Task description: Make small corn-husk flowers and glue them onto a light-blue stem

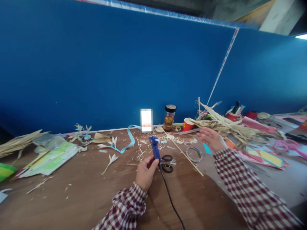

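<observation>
My left hand point(145, 172) grips a blue hot glue gun point(155, 150) by the lower end of its handle, holding it upright above the table; a black cord point(169, 191) trails from it toward me. My right hand point(211, 139) reaches out on the right with its fingers apart. Close by its fingertips is a clear glue stick point(188, 131); whether they touch is unclear. Black-handled scissors point(167, 167) lie just behind the glue gun, partly hidden. White husk flowers point(111, 159) and a light-blue ribbon point(131, 137) lie to the left.
Along the blue partition point(120, 64) stand a black-lidded jar point(169, 118) and a red paper cup point(187, 124). Dried husks point(223, 126) pile up at right, near pink scissors point(287, 145). A wire coil point(194, 155), a thin stick point(185, 153) and scraps litter the wooden table point(79, 204).
</observation>
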Available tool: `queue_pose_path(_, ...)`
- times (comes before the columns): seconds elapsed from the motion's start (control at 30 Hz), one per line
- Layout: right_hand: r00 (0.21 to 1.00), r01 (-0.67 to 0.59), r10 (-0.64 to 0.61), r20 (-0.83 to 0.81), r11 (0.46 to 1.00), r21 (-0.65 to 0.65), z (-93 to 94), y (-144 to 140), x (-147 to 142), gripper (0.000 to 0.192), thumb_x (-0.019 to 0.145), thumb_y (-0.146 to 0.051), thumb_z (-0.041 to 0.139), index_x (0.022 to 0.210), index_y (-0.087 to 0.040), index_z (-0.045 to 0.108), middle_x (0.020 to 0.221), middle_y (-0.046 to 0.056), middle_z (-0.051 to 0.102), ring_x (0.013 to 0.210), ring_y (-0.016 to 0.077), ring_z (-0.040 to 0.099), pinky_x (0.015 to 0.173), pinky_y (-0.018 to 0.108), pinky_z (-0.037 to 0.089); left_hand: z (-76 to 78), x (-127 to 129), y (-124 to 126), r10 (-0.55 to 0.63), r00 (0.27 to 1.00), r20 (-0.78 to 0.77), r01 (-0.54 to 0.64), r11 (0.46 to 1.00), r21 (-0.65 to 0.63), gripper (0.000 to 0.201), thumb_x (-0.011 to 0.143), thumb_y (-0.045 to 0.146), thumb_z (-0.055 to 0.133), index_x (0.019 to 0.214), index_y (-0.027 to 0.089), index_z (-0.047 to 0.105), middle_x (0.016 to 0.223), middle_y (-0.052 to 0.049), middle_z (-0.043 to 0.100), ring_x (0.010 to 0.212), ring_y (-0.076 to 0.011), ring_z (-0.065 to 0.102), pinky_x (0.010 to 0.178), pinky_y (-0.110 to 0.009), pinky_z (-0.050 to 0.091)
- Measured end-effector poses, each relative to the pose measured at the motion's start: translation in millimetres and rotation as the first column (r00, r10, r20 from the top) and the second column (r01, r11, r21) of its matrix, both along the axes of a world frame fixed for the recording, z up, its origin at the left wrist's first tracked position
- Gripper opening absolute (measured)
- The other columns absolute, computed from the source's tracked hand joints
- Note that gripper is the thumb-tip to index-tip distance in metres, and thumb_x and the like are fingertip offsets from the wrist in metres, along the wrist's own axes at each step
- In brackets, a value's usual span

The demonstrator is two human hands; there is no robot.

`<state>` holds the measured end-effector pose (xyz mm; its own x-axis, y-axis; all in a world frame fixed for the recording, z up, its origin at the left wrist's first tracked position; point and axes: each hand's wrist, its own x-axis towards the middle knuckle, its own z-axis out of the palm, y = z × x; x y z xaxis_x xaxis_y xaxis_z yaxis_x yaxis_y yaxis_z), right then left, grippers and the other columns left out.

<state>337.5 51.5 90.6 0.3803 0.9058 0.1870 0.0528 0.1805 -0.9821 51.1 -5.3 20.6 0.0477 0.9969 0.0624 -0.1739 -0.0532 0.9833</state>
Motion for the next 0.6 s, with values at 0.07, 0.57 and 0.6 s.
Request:
queue_pose_path(0.07,0.984,-0.139,0.15,0.095,0.984,-0.108,-4.2,-7.8,-23.1,0.019,0.063,-0.028,0.065,0.078,-0.017,0.062,0.057,0.001,0.061,0.036,0.0087,0.049,0.031,0.018,0.035,-0.4,-0.3,-0.2,0.011,1.0,0.02,-0.011,1.0,-0.013,0.031,0.07,0.033,0.059,0.094,0.015,0.064,0.086,-0.006,0.068,0.072,-0.0171,0.06,0.063,-0.026,0.047)
queue_pose_path(0.57,0.695,-0.652,0.703,0.148,0.704,-0.283,-35.5,-61.8,-144.2,0.032,0.078,-0.043,0.045,0.058,-0.02,0.055,0.048,-0.003,0.052,0.036,0.0087,0.043,0.036,0.021,0.031,5.0,-1.7,-1.5,0.032,0.998,0.05,-0.03,0.999,-0.038,0.03,0.067,0.033,0.063,0.092,0.016,0.065,0.084,-0.006,0.068,0.072,-0.0167,0.061,0.063,-0.026,0.048)
queue_pose_path(0.6,0.706,-0.646,0.694,0.141,0.712,-0.275,-35.1,-63.0,-144.6,0.031,0.078,-0.042,0.046,0.057,-0.02,0.054,0.046,-0.004,0.049,0.036,0.0085,0.04,0.036,0.021,0.03,5.4,-1.8,-1.4,0.04,0.998,0.046,-0.039,0.999,-0.035,0.031,0.067,0.033,0.063,0.092,0.016,0.065,0.084,-0.006,0.068,0.074,-0.0174,0.061,0.065,-0.027,0.048)
